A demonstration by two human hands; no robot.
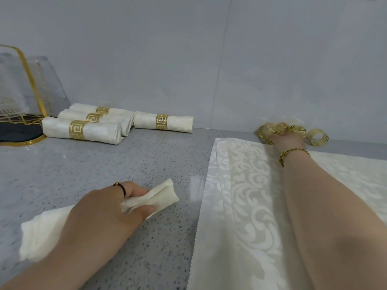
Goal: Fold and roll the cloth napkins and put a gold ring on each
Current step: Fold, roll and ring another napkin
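Cream damask napkins (240,185), gold rings (278,130)

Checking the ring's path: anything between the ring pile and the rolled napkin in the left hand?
Nothing visible blocks it. The right hand is at the gold rings; between them and the rolled napkin gripped by the left hand lie only bare counter and a flat napkin.
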